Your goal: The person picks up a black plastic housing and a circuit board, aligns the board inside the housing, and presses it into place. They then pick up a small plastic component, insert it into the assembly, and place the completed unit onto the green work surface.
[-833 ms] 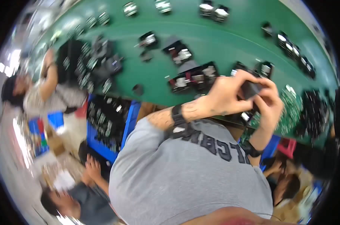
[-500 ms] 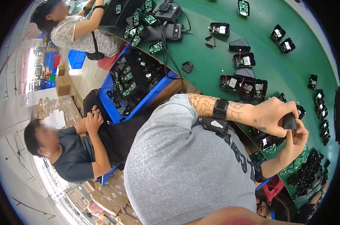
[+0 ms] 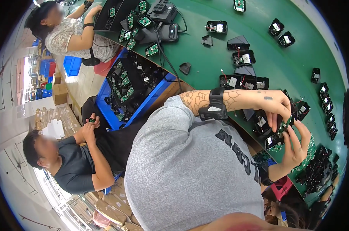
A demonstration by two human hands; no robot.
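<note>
A small green circuit board point(image 3: 284, 126) with dark parts along it is held between both of my hands, over the near edge of the green table. My left hand point(image 3: 276, 103), at the end of a tattooed forearm with a black wrist strap, reaches down onto it with bent fingers. From the other side my right hand point(image 3: 297, 145) pinches the board between thumb and fingers. The fingers partly cover it, and a dark piece beside it is hard to make out. Just below lies a black housing with a small screen point(image 3: 270, 143); another open black housing point(image 3: 261, 121) sits beside my left fingers.
Open black housings point(image 3: 243, 58) with wires stand on the green table point(image 3: 205, 65). More line the right side point(image 3: 327, 104). A blue bin point(image 3: 106, 89) holds boards and black parts. Cables point(image 3: 161, 54) trail nearby. Two co-workers sit at the left, one holding a small green board point(image 3: 91, 120).
The dark wedge-shaped piece in my hands is no longer visible there; a green circuit board is now between my fingers. Both hands have shifted slightly left, and the view has moved a little.
</note>
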